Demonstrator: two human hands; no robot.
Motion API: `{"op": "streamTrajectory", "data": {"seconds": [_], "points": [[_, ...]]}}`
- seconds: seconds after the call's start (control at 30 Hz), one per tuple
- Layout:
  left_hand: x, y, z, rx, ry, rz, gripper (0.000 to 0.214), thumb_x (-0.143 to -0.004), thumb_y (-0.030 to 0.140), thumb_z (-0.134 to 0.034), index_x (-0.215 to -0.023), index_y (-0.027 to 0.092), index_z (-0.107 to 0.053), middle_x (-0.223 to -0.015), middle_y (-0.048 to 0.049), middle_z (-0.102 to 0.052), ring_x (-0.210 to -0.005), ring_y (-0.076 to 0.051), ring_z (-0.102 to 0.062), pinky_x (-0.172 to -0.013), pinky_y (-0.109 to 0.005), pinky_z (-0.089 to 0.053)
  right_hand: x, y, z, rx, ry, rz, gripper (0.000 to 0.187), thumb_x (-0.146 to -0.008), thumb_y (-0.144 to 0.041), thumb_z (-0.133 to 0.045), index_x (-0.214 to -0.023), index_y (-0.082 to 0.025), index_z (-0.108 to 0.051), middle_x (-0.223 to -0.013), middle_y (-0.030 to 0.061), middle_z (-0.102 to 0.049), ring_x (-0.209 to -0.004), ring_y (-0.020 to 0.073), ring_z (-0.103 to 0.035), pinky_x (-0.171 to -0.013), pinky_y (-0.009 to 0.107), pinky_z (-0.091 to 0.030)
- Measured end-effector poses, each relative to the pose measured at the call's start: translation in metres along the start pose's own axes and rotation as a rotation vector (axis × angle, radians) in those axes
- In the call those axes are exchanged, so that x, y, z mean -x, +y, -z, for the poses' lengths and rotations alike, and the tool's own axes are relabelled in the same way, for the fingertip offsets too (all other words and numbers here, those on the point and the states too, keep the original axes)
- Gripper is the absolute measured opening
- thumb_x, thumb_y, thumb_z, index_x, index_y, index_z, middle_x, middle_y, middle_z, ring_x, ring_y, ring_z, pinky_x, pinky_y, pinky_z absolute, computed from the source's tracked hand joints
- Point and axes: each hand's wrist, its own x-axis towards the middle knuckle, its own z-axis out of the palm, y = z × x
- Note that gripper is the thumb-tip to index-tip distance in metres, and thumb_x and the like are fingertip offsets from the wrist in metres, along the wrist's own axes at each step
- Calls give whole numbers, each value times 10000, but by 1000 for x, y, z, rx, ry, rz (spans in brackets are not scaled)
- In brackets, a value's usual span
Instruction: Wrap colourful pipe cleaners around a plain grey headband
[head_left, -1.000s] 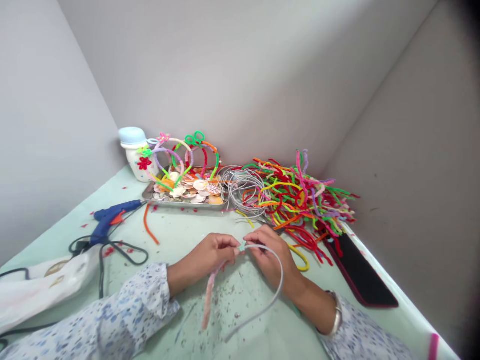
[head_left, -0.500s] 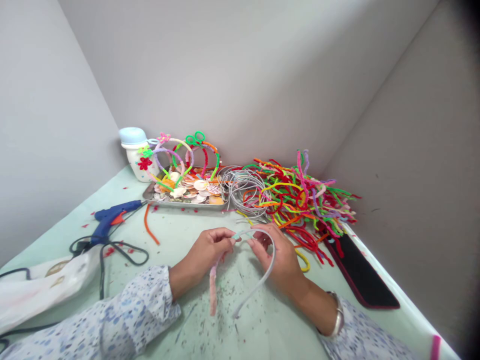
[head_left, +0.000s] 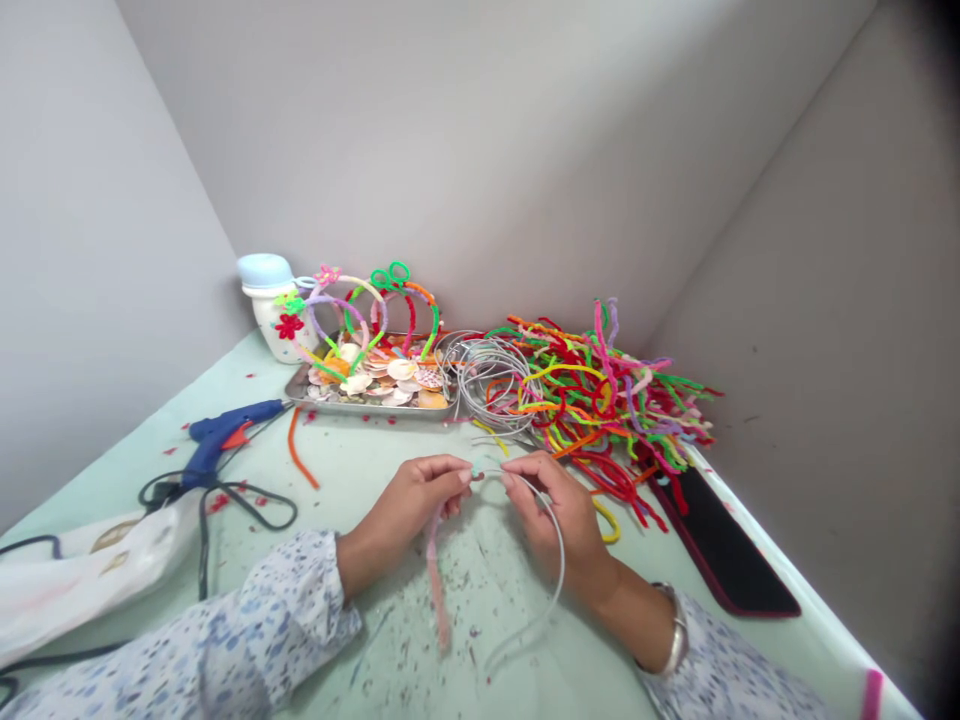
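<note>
My left hand (head_left: 420,500) pinches a pale pink pipe cleaner (head_left: 436,580) that hangs down toward me over the table. My right hand (head_left: 559,505) grips one end of a thin grey headband (head_left: 553,575), whose arc curves down past my wrist. The fingertips of both hands meet at the headband's end, where a bit of pale green wrapping shows. Both hands hover just above the pale green table (head_left: 360,480).
A heap of coloured pipe cleaners (head_left: 600,390) and a bundle of grey headbands (head_left: 487,380) lie behind my hands. A metal tray (head_left: 375,407) holds shells and decorated headbands, beside a white jar (head_left: 268,305). A blue glue gun (head_left: 221,435) lies left; a dark phone (head_left: 720,545) right.
The headband has swung so its arc hangs lower and nearer my right wrist. The pink pipe cleaner's loose end has shifted slightly right. Both hands stay in about the same place.
</note>
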Motion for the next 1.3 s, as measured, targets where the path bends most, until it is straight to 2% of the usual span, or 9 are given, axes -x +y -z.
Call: {"op": "streamTrajectory", "data": {"seconds": [0.23, 0.6, 1.17, 1.3], "points": [[-1, -2, 0, 56, 19, 13, 227, -709, 272, -657, -876, 121, -638, -603, 10, -560, -528, -87, -450, -521, -208, -334, 0, -3, 1, 13, -19, 38, 101, -875, -212, -530, -952, -217, -595, -837, 31, -619, -764, 166, -582, -673, 294, -474], [-1, -4, 2, 25, 8, -13, 126, -711, 214, -615, -812, 140, -624, -582, 21, -543, -513, -85, -453, -511, -208, -320, 1, -2, 0, -8, -17, 36, 98, -871, -217, -531, -941, -217, -599, -827, 26, -621, -769, 165, -585, -680, 289, -467], [2, -3, -3, -103, 78, -69, 72, -697, 214, -585, -717, 149, -608, -526, 36, -514, -491, -89, -438, -504, -205, -318, 1, -5, 0, -35, -63, -70, 100, -884, -253, -514, -854, -207, -597, -745, 8, -606, -669, 153, -566, -619, 263, -442], [1, -5, -4, -113, 64, -64, 114, -719, 244, -589, -762, 142, -621, -542, 35, -517, -498, -89, -443, -505, -211, -329, 0, -4, 0, -23, -61, -102, 105, -886, -266, -515, -849, -206, -593, -739, 3, -603, -660, 148, -561, -617, 260, -434]]}}
